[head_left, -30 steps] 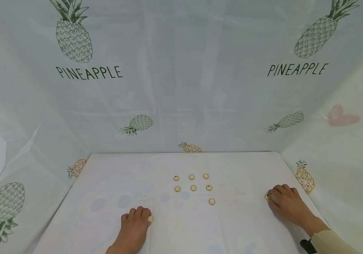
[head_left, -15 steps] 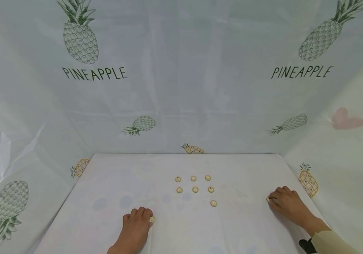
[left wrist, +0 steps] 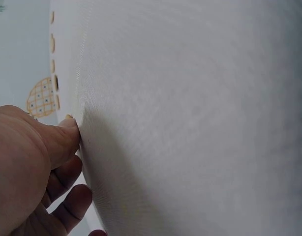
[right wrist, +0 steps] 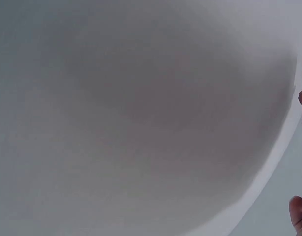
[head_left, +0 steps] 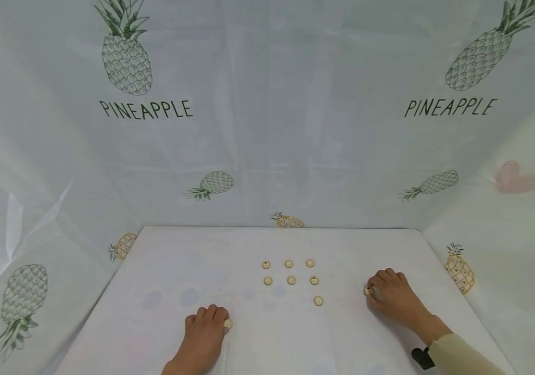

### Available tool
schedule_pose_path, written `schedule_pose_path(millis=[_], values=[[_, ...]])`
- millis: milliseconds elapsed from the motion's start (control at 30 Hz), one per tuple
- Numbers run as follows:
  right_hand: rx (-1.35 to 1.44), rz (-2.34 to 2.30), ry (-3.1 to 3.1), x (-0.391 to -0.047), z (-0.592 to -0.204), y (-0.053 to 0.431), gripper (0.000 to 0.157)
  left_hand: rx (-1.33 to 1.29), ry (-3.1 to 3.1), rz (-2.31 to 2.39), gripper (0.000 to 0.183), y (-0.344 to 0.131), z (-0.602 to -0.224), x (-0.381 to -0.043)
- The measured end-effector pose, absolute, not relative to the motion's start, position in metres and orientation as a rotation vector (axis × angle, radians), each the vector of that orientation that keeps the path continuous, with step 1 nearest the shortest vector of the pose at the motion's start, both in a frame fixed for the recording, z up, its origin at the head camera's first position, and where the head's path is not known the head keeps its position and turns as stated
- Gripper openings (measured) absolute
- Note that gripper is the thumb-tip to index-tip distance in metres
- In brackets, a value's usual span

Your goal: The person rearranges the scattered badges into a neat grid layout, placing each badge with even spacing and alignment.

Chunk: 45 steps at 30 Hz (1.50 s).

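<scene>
In the head view, my left hand rests low on the table, left of the middle. It pinches a small pale-yellow round wooden disc, whose edge also peeks out at the thumb tip in the left wrist view. On the right side my right hand grips another such disc between thumb and fingers, a dark mark on its face. Between the hands lie several similar discs in two short rows, among them a middle one, with a single disc in front of the right column.
The discs lie on a white cloth-covered table with faint blue spots. Its back edge meets a hanging pineapple-print sheet, which also closes off both sides. A black strap piece shows by the right sleeve.
My right hand has moved left with its disc, toward the rows. My left hand stays at its spot with its disc. The head view has shifted slightly, and the rows look unchanged.
</scene>
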State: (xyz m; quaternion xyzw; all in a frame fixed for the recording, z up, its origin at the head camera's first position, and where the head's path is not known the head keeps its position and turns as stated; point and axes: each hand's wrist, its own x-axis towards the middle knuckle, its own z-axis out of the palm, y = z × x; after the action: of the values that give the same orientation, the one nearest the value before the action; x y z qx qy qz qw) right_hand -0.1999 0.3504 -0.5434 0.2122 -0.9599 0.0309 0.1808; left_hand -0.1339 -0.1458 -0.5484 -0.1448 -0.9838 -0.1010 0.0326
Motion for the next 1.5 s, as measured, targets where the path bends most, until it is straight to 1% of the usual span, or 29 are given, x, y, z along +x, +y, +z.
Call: schedule_pose_path(millis=[433,967,1167,1500], values=[[0.765,0.11,-2.623,-0.21,-0.544,0.267,0.023,-0.44,-3.003,-0.33,0.021,-0.146,-0.553,-0.135],[0.901,0.134,-2.619,-0.212,-0.547,0.197,0.018,-0.453,-2.99,-0.321,0.022,-0.147,-0.553,-0.134],[0.926,0.137,-2.611,-0.213,-0.549,0.18,0.017,-0.455,-2.997,-0.326,0.021,-0.146,-0.551,-0.133],[0.906,0.157,-2.733,-0.212,-0.543,0.173,0.014,-0.469,-2.992,-0.33,0.022,-0.147,-0.55,-0.133]])
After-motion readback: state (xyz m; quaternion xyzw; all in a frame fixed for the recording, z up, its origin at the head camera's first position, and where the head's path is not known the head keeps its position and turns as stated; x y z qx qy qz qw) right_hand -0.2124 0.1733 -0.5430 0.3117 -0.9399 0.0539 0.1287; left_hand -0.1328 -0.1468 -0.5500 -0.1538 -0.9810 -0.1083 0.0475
